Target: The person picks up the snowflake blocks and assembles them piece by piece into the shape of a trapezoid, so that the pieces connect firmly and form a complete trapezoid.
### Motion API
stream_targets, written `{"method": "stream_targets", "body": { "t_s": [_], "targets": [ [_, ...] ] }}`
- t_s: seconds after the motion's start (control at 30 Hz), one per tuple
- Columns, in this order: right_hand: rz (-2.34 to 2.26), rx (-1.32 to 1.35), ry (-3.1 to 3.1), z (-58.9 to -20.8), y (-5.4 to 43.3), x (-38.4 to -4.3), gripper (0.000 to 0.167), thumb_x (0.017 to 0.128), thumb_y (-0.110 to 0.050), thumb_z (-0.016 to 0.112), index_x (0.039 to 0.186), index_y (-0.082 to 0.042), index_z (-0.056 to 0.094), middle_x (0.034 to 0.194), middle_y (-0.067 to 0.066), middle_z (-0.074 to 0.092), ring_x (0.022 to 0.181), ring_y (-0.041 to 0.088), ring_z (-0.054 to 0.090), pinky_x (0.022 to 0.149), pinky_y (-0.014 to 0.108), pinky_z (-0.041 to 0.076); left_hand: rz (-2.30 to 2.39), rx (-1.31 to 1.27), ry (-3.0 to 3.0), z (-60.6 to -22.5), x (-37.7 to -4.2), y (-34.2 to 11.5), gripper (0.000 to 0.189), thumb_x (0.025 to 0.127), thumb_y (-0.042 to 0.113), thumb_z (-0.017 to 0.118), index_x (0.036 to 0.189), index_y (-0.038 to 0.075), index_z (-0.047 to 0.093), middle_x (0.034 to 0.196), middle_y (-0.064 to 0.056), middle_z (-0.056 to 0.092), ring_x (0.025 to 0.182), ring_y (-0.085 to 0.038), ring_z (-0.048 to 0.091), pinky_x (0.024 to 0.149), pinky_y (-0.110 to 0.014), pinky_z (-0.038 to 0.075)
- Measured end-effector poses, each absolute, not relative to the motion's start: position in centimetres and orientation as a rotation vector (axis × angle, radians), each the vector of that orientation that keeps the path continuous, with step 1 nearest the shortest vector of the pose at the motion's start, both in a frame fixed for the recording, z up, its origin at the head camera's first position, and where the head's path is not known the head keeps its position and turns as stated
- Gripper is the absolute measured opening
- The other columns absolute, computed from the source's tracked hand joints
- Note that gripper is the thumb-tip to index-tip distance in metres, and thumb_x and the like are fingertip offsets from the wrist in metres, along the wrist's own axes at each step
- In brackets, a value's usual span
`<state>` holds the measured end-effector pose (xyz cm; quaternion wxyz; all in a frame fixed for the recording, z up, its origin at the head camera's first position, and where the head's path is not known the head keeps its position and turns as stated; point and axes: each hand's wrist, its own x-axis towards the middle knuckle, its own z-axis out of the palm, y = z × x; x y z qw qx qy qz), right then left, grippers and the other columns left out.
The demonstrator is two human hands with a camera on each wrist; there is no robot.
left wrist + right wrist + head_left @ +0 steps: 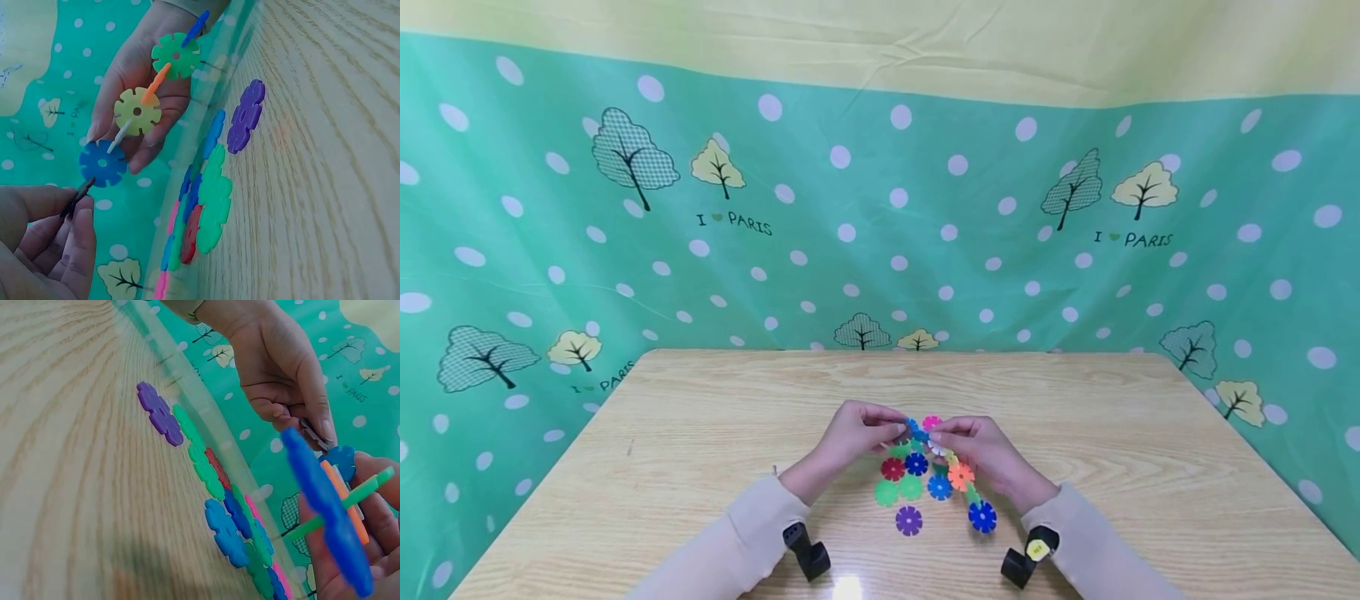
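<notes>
Flower-shaped plastic discs with slotted rims are in both hands. My left hand [857, 432] pinches a dark disc [78, 199] edge-on between thumb and fingers. My right hand [988, 450] holds a chain of interlocked discs by its far end, at a blue disc [103, 164]. From there the chain runs through a white disc [119, 136], a yellow disc [137, 111], an orange disc [961, 477], a green disc [177, 56] and a dark blue disc [982, 517]. The dark disc's edge meets the blue disc's rim; how deep it sits cannot be told.
Below the hands, loose discs lie on the wooden table [700, 450]: purple [908, 521], light green [886, 492], red [892, 469], blue [940, 487], pink [932, 423] and several more. A patterned green cloth [805, 200] hangs behind the table. Both wrists wear black cameras.
</notes>
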<state>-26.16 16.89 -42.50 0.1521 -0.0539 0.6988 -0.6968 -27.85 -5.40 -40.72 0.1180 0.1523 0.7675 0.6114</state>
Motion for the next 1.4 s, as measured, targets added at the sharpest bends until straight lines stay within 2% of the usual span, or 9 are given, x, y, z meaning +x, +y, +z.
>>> {"method": "stream_targets", "body": {
  "t_s": [0.17, 0.53, 0.73, 0.97, 1.07, 1.23, 1.4],
  "targets": [
    [-1.999, -0.135, 2.024, -42.3, 16.8, -26.0, 0.007, 0.084, -0.015, 0.071, 0.09, -0.01, 0.072, 0.088, -0.001, 0.069, 0.082, 0.011, 0.063, 0.071, 0.02, 0.052, 1.788, 0.429, 2.249, -40.8, -27.8, -5.3, 0.02, 0.089, 0.011, 0.064, 0.105, 0.0, 0.07, 0.093, -0.011, 0.071, 0.074, -0.012, 0.065, 0.067, -0.036, 0.058],
    [-2.009, -0.113, 2.035, -42.1, 16.7, -25.9, 0.008, 0.084, -0.011, 0.071, 0.091, -0.007, 0.073, 0.086, 0.0, 0.071, 0.077, 0.009, 0.064, 0.067, 0.019, 0.052, 1.802, 0.49, 2.27, -40.9, -27.7, -4.9, 0.022, 0.088, 0.012, 0.066, 0.105, -0.002, 0.069, 0.092, -0.013, 0.072, 0.073, -0.015, 0.066, 0.069, -0.042, 0.057],
    [-1.985, -0.077, 2.076, -42.0, 16.6, -26.0, 0.007, 0.084, -0.013, 0.072, 0.089, -0.01, 0.074, 0.075, -0.004, 0.068, 0.057, 0.004, 0.05, 0.053, 0.016, 0.042, 1.868, 0.394, 2.271, -41.1, -27.6, -4.7, 0.02, 0.086, 0.014, 0.069, 0.101, 0.001, 0.071, 0.092, -0.011, 0.072, 0.077, -0.016, 0.068, 0.071, -0.041, 0.057],
    [-1.984, -0.133, 2.12, -42.1, 16.7, -26.0, 0.01, 0.083, -0.013, 0.072, 0.091, -0.007, 0.074, 0.071, -0.005, 0.067, 0.057, 0.004, 0.048, 0.052, 0.015, 0.039, 1.886, 0.403, 2.264, -41.2, -27.6, -4.6, 0.017, 0.086, 0.013, 0.068, 0.097, 0.001, 0.072, 0.088, -0.01, 0.072, 0.068, -0.011, 0.064, 0.07, -0.041, 0.057],
    [-1.957, -0.167, 2.183, -42.2, 16.7, -26.0, 0.018, 0.082, -0.015, 0.073, 0.094, -0.001, 0.073, 0.074, -0.004, 0.069, 0.064, 0.005, 0.053, 0.056, 0.017, 0.043, 1.874, 0.419, 2.285, -41.2, -27.6, -4.5, 0.015, 0.086, 0.012, 0.068, 0.096, 0.001, 0.072, 0.086, -0.01, 0.072, 0.065, -0.011, 0.062, 0.068, -0.04, 0.057],
    [-1.915, -0.214, 2.267, -42.3, 16.9, -26.1, 0.028, 0.082, -0.017, 0.074, 0.097, 0.007, 0.069, 0.087, 0.002, 0.072, 0.083, 0.011, 0.062, 0.073, 0.023, 0.051, 1.877, 0.465, 2.299, -40.9, -27.4, -4.4, 0.014, 0.086, 0.007, 0.067, 0.095, -0.002, 0.071, 0.083, -0.012, 0.071, 0.062, -0.01, 0.059, 0.065, -0.039, 0.057],
    [-1.908, -0.211, 2.286, -42.4, 16.9, -26.1, 0.028, 0.083, -0.015, 0.073, 0.096, 0.009, 0.068, 0.086, 0.004, 0.072, 0.082, 0.012, 0.063, 0.074, 0.024, 0.052, 1.873, 0.458, 2.285, -40.7, -27.3, -4.3, 0.013, 0.086, 0.006, 0.067, 0.094, -0.003, 0.071, 0.081, -0.012, 0.07, 0.061, -0.009, 0.057, 0.064, -0.037, 0.057]
  ]
}}
